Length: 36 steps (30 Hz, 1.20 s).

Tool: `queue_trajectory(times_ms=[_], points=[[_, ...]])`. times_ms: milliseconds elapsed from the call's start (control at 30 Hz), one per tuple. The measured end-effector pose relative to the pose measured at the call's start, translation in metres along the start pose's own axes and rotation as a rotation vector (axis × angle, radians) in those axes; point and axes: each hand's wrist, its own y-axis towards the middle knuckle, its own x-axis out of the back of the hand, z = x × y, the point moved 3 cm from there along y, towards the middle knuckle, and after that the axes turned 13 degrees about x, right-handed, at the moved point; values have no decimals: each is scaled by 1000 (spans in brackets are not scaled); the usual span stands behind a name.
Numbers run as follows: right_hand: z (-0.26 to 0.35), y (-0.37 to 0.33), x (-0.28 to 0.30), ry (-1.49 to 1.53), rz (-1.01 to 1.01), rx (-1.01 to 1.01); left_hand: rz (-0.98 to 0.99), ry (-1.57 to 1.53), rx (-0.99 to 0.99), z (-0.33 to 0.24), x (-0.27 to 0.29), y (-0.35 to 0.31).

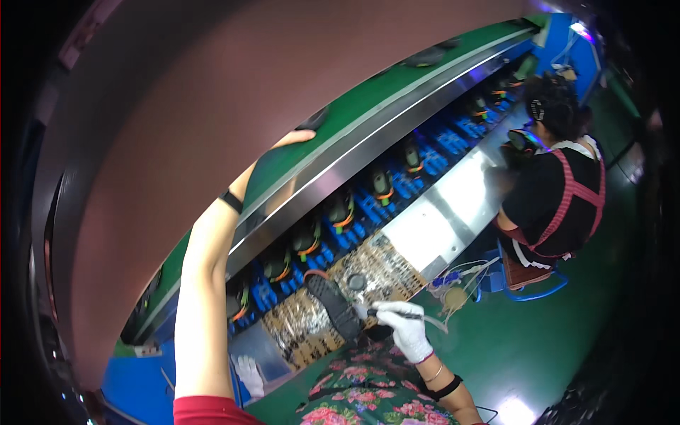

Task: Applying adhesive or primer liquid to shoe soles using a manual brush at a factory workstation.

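Partly, a brown shape (212, 106) hides the left hand (294, 137) and dark item (316, 120).

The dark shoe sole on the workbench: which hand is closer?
Right: the right hand is close beside the dark shoe sole; the left hand is farther, up at the green belt.

- A broad brown hood (205, 120) arches across the upper left.
- Dark shoes (382, 182) stand in a row on blue holders (372, 207) — each of the nearer ones carries an orange band.
- A co-worker (567, 198) (black top, red apron straps) sits at the right on a stool (536, 292) with blue tubing.
- Pale cables (471, 269) tangle beside it, above green floor (510, 340).
- A limp white glove (249, 375) lies lower left.
- A purplish lamp (582, 30) glows — upper right.
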Motion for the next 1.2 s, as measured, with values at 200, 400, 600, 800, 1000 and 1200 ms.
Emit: queue_trajectory(times_ms=[200,400,600,800,1000,1200], points=[[-11,9,-13,151,-18,-92,-415,1070,594,-32,-15,-87],[-25,9,-28,172,20,-193,-785,1438,876,-33,-12,-230],[-38,4,-53,229,132,-301,-1165,1255,850,-65,-55,-326],[-41,8,-60,259,112,-373,-1210,1284,894,-66,-67,-369],[-41,9,-51,270,109,-408,-1398,137,360,-85,-124,-442],[-28,20,-54,252,73,-414,-1714,723,62,-156,-195,-511]])
